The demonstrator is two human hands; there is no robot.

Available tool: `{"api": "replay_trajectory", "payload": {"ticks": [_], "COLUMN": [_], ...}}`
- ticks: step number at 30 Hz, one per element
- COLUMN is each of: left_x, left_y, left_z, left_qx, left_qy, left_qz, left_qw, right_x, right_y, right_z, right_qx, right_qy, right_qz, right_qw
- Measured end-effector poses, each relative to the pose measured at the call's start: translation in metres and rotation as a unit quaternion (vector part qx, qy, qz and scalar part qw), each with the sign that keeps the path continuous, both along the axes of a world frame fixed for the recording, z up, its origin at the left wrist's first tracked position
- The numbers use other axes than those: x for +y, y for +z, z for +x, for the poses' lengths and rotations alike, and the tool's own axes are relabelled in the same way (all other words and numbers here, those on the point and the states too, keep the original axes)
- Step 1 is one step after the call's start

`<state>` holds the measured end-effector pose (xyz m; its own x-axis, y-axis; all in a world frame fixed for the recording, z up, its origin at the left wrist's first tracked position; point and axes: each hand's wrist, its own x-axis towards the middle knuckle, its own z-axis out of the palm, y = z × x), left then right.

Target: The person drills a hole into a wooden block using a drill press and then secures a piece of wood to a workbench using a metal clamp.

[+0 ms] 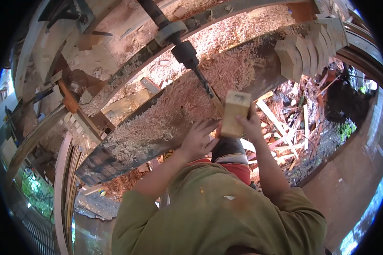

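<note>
A squared block of pale wood (235, 114) stands on end near the front edge of the dark plank bench. My right hand (252, 124) is closed around its right side. Close to the block's lower left side, my left hand (198, 139) is open with its fingers stretched out over the shavings; whether its fingertips touch the block I cannot tell. Beyond the block a dark drill chuck (185, 54) holds a twist drill bit (203, 82) slanting down toward it. A narrow wooden strip (217, 105) shows between bit and block.
Wood shavings (234, 70) cover much of the bench plank (110, 163). Several cut wooden pieces (300, 57) stand in a row at its far right end. Scrap sticks (276, 121) litter the ground on the right. Long boards (66, 187) lean at the left.
</note>
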<state>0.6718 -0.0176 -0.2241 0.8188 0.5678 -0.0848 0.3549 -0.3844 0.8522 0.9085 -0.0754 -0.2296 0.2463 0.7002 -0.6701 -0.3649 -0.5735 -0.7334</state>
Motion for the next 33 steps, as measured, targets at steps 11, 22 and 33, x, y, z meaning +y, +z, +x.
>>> {"api": "replay_trajectory", "payload": {"ticks": [11, 22, 33], "left_x": [0.149, 0.058, 0.088], "left_y": [-0.033, -0.049, -0.021], "left_z": [-0.063, -0.031, -0.101], "left_qx": [0.286, 0.022, 0.141], "left_qy": [0.012, -0.179, 0.376], "left_qz": [-0.030, 0.185, 0.240], "left_qw": [0.958, 0.966, 0.884], "right_x": [0.073, 0.077, 0.063], "right_y": [0.000, -0.003, -0.013], "right_z": [0.028, 0.065, -0.054], "right_qx": [-0.130, -0.523, -0.296], "right_qy": [0.103, 0.198, 0.153], "right_qz": [0.068, -0.023, -0.136], "right_qw": [0.984, 0.829, 0.933]}}
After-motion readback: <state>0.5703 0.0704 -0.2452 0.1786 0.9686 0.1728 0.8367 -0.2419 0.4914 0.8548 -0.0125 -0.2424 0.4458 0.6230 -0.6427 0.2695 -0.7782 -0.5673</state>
